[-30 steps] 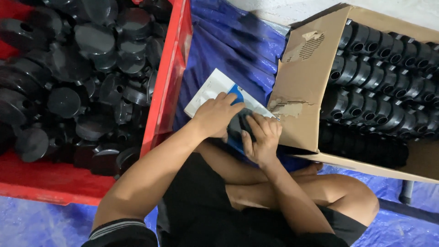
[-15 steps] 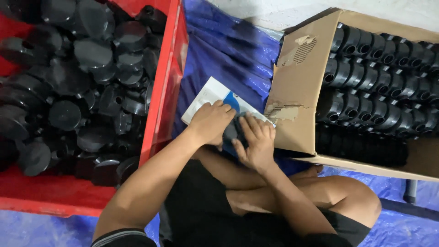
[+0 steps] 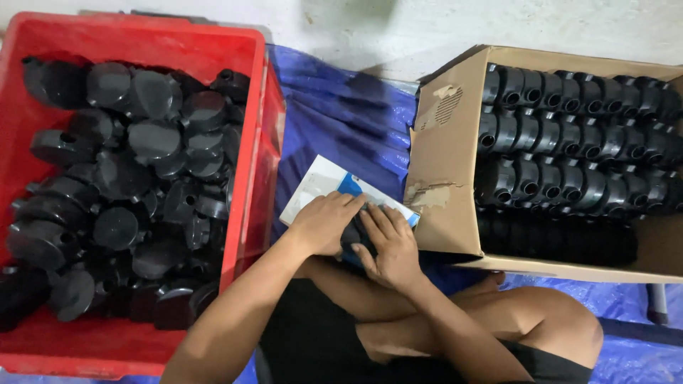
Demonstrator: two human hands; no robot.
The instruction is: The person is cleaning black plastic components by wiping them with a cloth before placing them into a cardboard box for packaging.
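Both hands (image 3: 356,231) on blk part (image 3: 353,235)

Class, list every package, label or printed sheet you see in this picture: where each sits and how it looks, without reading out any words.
Cardboard box: on the right, brown, open, torn patches on its flap, rows of black plastic parts inside.
Red crate: on the left, rectangular plastic, filled with loose black round parts.
Printed sheet: flat on the blue tarp between them, white with a blue patch, partly under the left hand and right hand.

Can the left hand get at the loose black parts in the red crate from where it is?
Probably yes: the red crate is open-topped beside the left hand, nothing between. But both hands grip a black part.
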